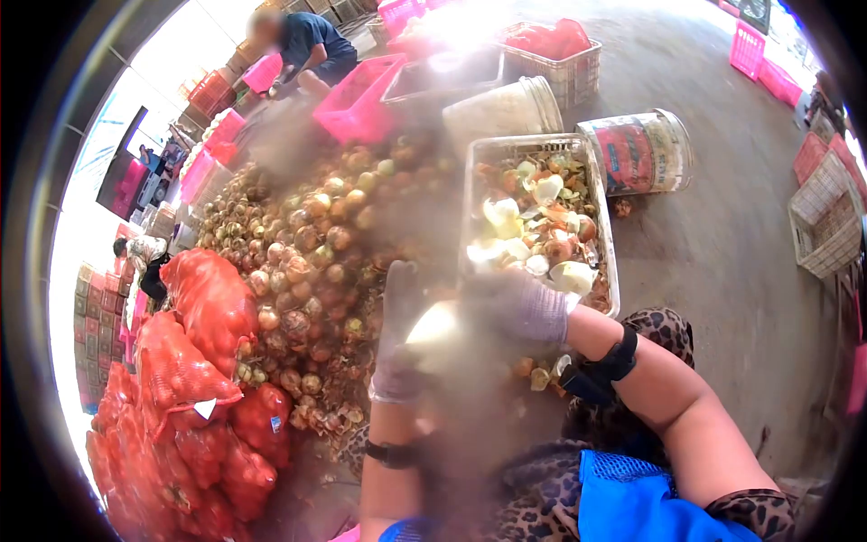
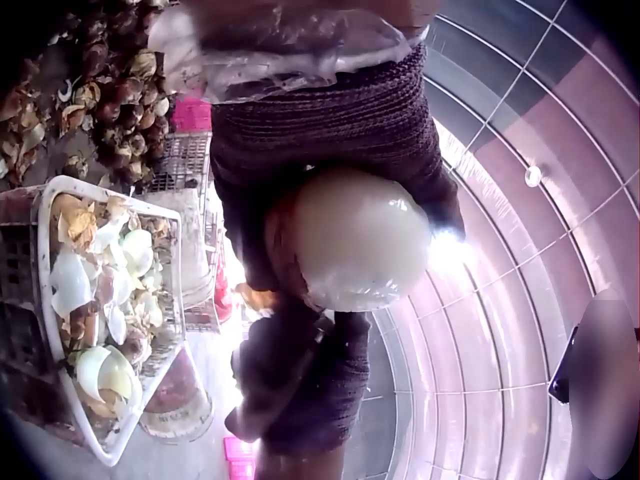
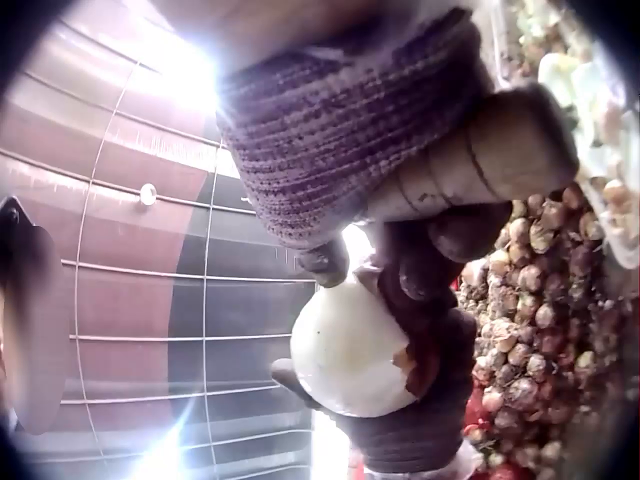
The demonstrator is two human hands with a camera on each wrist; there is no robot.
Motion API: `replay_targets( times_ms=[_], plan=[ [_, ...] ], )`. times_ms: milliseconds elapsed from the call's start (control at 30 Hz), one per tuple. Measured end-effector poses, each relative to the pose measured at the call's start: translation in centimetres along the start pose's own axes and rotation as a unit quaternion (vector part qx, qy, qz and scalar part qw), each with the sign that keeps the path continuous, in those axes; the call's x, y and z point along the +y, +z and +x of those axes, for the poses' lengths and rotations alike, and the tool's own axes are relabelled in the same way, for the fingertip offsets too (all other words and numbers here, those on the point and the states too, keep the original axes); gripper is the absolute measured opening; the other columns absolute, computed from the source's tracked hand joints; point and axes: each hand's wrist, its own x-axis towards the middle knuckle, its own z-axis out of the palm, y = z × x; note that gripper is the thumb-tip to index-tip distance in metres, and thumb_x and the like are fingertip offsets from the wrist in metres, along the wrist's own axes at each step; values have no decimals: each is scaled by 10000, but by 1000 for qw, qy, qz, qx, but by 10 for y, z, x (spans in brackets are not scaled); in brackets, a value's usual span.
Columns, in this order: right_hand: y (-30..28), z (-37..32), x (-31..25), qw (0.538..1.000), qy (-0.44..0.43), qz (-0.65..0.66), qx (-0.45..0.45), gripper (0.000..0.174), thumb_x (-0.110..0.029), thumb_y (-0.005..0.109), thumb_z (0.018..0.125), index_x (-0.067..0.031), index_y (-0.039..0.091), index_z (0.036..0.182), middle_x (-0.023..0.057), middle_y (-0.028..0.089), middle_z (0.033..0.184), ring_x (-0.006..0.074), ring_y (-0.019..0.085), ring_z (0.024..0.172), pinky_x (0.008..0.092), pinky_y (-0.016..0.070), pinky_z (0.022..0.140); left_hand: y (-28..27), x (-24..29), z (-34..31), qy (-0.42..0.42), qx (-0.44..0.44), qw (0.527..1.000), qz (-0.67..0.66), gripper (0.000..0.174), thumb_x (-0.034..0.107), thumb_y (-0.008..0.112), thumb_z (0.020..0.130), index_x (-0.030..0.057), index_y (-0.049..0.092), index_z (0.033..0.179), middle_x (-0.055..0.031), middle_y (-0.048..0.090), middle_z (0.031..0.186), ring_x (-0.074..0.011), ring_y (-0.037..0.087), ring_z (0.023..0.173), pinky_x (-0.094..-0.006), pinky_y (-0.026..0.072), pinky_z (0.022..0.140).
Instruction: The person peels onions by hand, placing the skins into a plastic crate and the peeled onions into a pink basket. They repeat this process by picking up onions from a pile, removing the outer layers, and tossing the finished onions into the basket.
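My left hand [image 1: 397, 348], in a knitted glove, holds a peeled white onion [image 2: 360, 240], its fingers curled round it. Some brown skin clings to one side of the onion [image 3: 350, 355] in the right wrist view. Close against it is my right hand [image 1: 528, 309], also gloved, gripping a tool by a pale, grooved handle [image 3: 480, 155]. The tool's working end is hidden behind the fingers. Glare and blur cover the space between the hands in the head view.
Ahead lies a large heap of unpeeled onions [image 1: 307, 235]. A white crate [image 1: 608, 235] with peels and onion pieces stands to the right, beside a labelled bucket [image 1: 637, 154]. Red net sacks [image 1: 212, 312] are stacked at left. Another person [image 1: 316, 45] crouches near a pink crate [image 1: 348, 104].
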Motion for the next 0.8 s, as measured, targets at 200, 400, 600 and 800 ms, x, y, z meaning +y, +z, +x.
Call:
replay_targets(
  times_ms=[200, 400, 600, 800],
  plan=[
    [-7, -4, -6, 995, -70, -16, 68, 225, -216, 636, 814, -21, 668, 922, 103, 663, 764, 174, 623, 692, 317, 520, 674, 2, -1, 11, -93, 68, 987, -115, 1061, 629, 761, 640, 89, 328, 1445, -172, 437, 1395, -307, 524, 1191, -454, 516, 933],
    [-4, 11, 20, 949, -158, -272, 30, 139, -157, 629, 806, -35, 673, 855, 146, 638, 707, 210, 626, 641, 334, 523, 631, 16, -15, 10, -210, 154, 966, 1, 856, 585, 741, 704, 30, 463, 1294, -116, 555, 1145, -248, 598, 966, -389, 590, 726],
    [-13, 4, -6, 895, -31, 436, 91, 517, -72, 582, 790, -55, 466, 1293, 62, 620, 753, 163, 616, 657, 285, 517, 595, 17, -5, 5, -176, 103, 961, -184, 857, 537, 779, 659, 18, 484, 1274, -138, 559, 1190, -262, 573, 1077, -417, 502, 936],
    [-48, 4, -7, 785, -120, 580, 182, 211, -214, 615, 810, -50, 598, 942, 56, 629, 821, 164, 610, 655, 291, 519, 569, 40, 14, 4, -157, 122, 980, -21, 878, 596, 746, 663, 14, 488, 1268, -145, 559, 1213, -288, 550, 1105, -435, 480, 951]
  ],
)
